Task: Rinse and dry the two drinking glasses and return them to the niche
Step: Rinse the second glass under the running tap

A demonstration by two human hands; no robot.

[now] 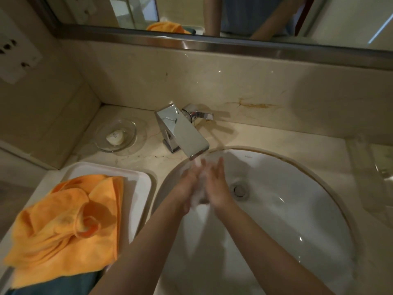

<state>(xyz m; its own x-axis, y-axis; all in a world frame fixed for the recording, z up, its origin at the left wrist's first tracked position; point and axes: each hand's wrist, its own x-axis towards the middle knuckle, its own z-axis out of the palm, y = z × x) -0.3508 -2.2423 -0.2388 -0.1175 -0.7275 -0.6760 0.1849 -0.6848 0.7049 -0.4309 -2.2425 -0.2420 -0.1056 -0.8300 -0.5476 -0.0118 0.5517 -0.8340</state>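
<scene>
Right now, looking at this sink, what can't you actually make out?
- Head view: whatever sits between the left hand and right hand is lost in blur and running water; probably a glass, unconfirmed.
- A clear object on the counter, at the right edge, is blurred and cut off.
- A dark cloth under the orange towel is mostly covered.
- No niche is in view.
</scene>
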